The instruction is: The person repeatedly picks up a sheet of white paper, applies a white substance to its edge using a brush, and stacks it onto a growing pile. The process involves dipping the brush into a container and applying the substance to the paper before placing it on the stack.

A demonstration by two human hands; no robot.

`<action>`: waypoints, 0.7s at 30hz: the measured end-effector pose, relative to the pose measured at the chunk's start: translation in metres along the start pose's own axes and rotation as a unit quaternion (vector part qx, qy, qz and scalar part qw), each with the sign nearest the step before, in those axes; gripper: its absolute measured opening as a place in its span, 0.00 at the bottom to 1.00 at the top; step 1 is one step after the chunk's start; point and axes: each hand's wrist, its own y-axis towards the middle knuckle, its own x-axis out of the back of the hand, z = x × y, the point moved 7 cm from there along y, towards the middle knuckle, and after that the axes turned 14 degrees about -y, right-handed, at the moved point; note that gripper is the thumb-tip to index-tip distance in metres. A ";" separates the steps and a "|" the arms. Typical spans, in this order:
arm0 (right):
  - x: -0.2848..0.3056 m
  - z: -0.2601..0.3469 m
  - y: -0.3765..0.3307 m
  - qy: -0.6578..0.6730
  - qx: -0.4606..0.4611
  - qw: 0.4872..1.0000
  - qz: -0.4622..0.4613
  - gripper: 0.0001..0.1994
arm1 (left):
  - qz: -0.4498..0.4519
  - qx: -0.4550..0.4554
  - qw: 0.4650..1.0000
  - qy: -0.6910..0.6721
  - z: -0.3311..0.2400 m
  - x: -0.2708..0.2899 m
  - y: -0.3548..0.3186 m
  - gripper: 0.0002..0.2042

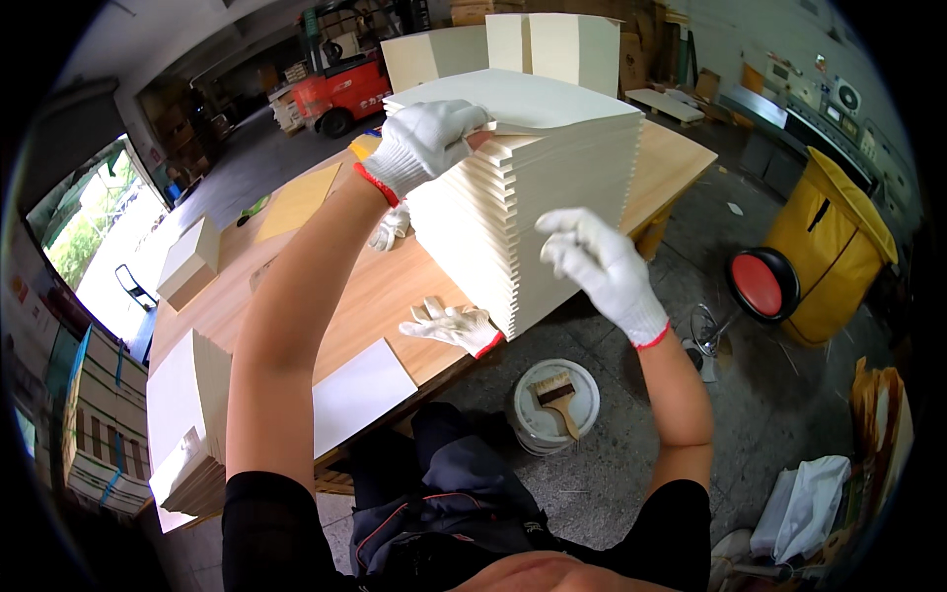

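Note:
A tall stack of cream paper (567,187), made of many staggered layers, stands on the wooden table in front of me. My left hand (431,138), in a white knit glove with a red cuff, is closed at the near-left corner of the stack's top, gripping the edge of the top sheet (523,99), which is slightly lifted there. A reddish bit shows at its fingertips. Also gloved, my right hand (604,271) hangs in the air by the stack's right side, fingers loosely bent and apart, holding nothing. A spare white glove (454,326) lies at the stack's foot.
Smaller paper stacks (182,419) and a white sheet (363,395) lie on the table (434,266). Below its front edge stands a white bucket (528,434) with a brush (555,395) across it. A yellow bin (824,257) and round red-topped stool (762,281) are at right.

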 end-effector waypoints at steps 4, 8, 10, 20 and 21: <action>0.032 0.024 0.021 -0.123 0.096 0.975 -0.155 0.14 | -0.006 0.099 0.993 -0.060 0.009 -0.006 0.006 0.11; 0.034 0.058 0.050 -0.323 0.206 0.905 -0.184 0.18 | -0.031 0.215 0.973 -0.079 0.021 -0.009 0.007 0.14; 0.022 0.062 0.062 -0.411 0.272 0.852 -0.179 0.19 | -0.004 0.283 0.951 -0.121 0.023 -0.009 0.010 0.18; -0.001 0.040 0.085 -0.535 0.124 0.827 -0.124 0.24 | -0.174 0.447 0.608 -0.632 0.034 -0.015 -0.027 0.23; 0.001 0.040 0.083 -0.530 0.140 0.826 -0.133 0.23 | -0.158 0.508 0.482 -0.697 0.038 -0.026 -0.027 0.22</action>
